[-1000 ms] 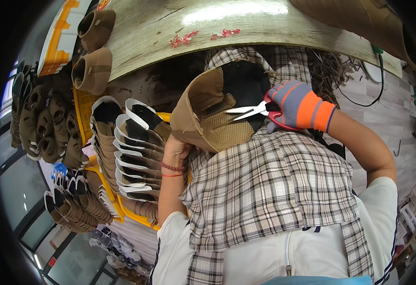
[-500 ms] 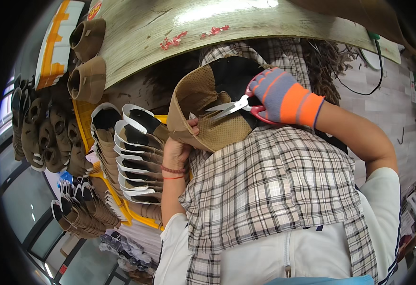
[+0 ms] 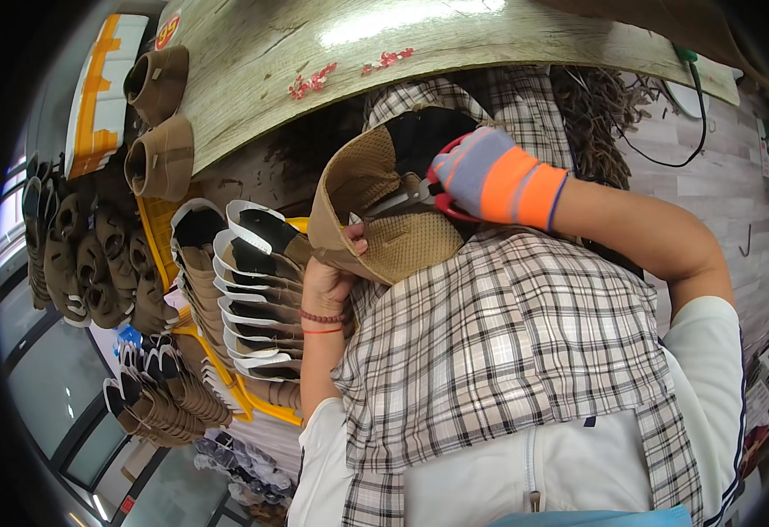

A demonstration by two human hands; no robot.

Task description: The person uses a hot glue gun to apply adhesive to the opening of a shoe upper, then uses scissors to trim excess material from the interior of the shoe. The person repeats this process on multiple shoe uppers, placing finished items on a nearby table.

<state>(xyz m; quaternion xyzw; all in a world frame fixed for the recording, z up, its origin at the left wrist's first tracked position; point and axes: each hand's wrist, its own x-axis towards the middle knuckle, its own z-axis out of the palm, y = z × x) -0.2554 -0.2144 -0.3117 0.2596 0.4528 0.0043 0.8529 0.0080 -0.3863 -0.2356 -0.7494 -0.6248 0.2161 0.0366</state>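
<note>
A tan shoe upper (image 3: 424, 241) with a textured lining and a black section is held over my lap. Its near-left edge is pinched by my bare left hand (image 3: 335, 274), thumb inside the opening and the other fingers mostly underneath. Red-handled scissors (image 3: 399, 199) are gripped in my right hand (image 3: 490, 176), which wears a grey and orange knit glove. Their blades lie inside the upper, looking nearly closed and pointing left. Whatever lies between the blades is too small to make out.
A wood-patterned table (image 3: 252, 79) spans the far side, with two brown shoe uppers (image 3: 158, 158) at its left end. Left of my arm, yellow crates (image 3: 274, 409) hold rows of uppers with white edges. Brown scraps (image 3: 591, 132) hang beyond my right hand. More uppers (image 3: 103, 263) hang at far left.
My right hand has moved left, pushing the scissors deeper into the upper. The blades, spread apart before, have come together. My left hand keeps its grip.
</note>
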